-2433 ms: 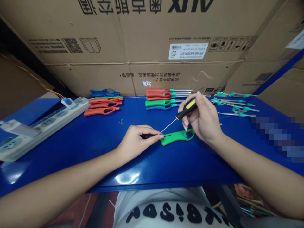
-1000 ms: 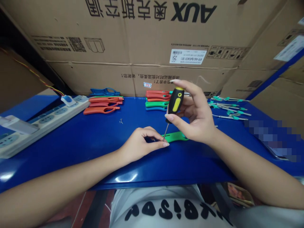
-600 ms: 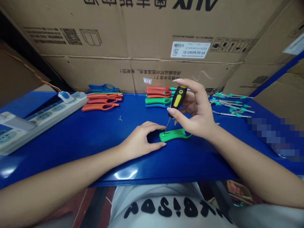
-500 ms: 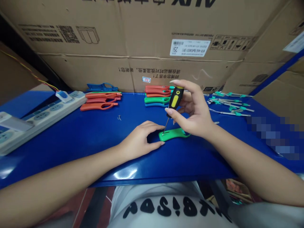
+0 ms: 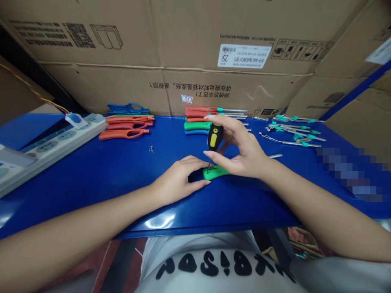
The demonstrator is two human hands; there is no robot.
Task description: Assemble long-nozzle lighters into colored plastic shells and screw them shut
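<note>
**Screwdriver point(image 5: 214, 140) on a green handle point(image 5: 215, 173)**

Head view: the right hand point(image 5: 241, 150) is gripping the screwdriver nearly upright, its tip meeting the handle's left end. The left hand point(image 5: 180, 179) is bracketing that end with thumb and finger — whether pinching, one cannot tell. The handle is lying on the table point(image 5: 106, 175) — small screws point(image 5: 151, 149) are lying beyond the left hand.

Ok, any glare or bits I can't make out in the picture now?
Head view: white glare on the blue table, nearer the person than the left hand; head view, right side: a pixelated patch hides what lies there; head view: the smallest print on the white label marked 25 is too soft to read.
</note>
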